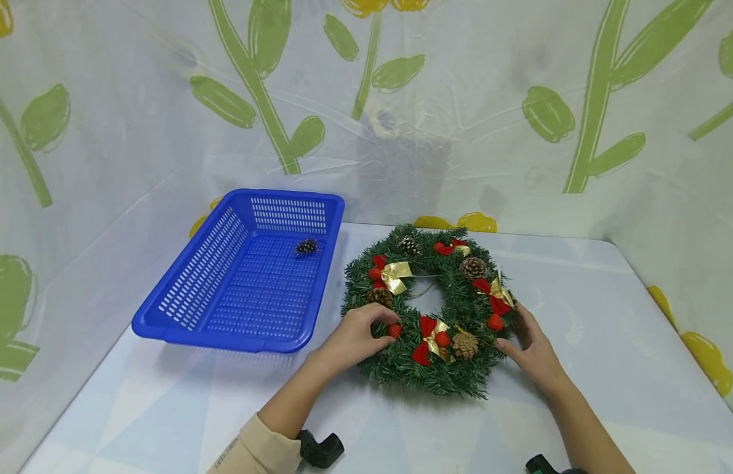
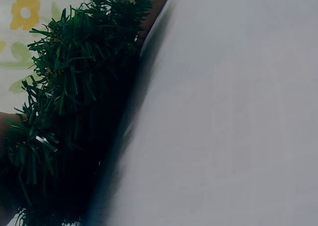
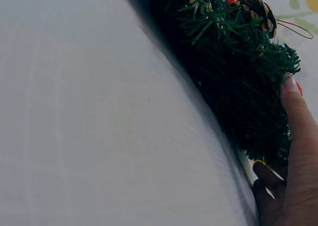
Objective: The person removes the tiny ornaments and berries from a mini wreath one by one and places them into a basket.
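Christmas wreath, round and dark green, lies on the counter between the two hands, to the right of a blue basket. At its near left section, the thumb and fingers of the left hand pinch a red ball. Across from it, the right hand grips the outer edge, thumb on top and fingers wrapped round the side, as the right wrist view shows. Four red-and-gold bows are spaced around the greenery, along with four pine cones, one of them paler, near the front bow. A thin cord crosses the open middle.

The blue plastic basket has slotted sides and sits near the wreath without touching it; one dark pine cone rests inside, toward the far right. A beige sleeve covers the left forearm, and black devices show beside both wrists. Pale blue triangles pattern the counter's surface. Behind stands a whitish sheet printed with green stems, leaves and yellow flowers.
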`<state>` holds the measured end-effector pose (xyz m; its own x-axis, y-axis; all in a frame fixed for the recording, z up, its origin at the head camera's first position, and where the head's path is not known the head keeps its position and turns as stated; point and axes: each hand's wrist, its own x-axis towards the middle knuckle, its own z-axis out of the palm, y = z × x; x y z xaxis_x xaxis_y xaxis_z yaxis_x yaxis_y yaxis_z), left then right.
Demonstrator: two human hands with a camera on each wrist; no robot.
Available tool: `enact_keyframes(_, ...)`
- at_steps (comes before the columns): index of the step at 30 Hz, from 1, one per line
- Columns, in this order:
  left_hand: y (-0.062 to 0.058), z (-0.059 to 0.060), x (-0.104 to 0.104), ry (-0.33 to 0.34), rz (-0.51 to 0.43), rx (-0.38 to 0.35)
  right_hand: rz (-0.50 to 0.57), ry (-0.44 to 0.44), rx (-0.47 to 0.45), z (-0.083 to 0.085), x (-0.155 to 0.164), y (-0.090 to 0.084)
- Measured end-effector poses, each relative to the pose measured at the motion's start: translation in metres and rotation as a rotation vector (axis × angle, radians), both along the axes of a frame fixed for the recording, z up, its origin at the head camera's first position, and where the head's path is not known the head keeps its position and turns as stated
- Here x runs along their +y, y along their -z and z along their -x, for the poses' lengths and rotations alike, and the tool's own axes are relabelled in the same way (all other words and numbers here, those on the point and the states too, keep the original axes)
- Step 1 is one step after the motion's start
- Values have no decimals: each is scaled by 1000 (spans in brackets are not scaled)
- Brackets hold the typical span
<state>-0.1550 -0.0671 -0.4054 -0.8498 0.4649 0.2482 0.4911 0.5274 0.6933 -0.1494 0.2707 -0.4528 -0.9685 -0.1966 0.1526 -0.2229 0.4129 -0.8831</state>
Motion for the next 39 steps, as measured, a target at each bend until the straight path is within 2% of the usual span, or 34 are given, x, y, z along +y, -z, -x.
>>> enact_keyframes(8,6,1,-2,26,-3,161,-17,6,3,0,0,1)
enact_keyframes(11,7,2,-3,40,-9,199,-13,5,8,0,0,1)
enact_keyframes(15,8,2,-3,50,-32,202,-6,2,3,1,0,2)
enact_keyframes(20,9,3,-4,56,-105,196,-8,-1,3,1,0,2)
enact_keyframes(30,13,5,-3,77,-197,293,9,-9,14,1,-1,4)
enact_keyframes(33,11,4,-3,88,-246,311,13,-10,10,0,0,3)
enact_keyframes(39,7,2,-2,99,-305,301,3,-4,6,1,0,4)
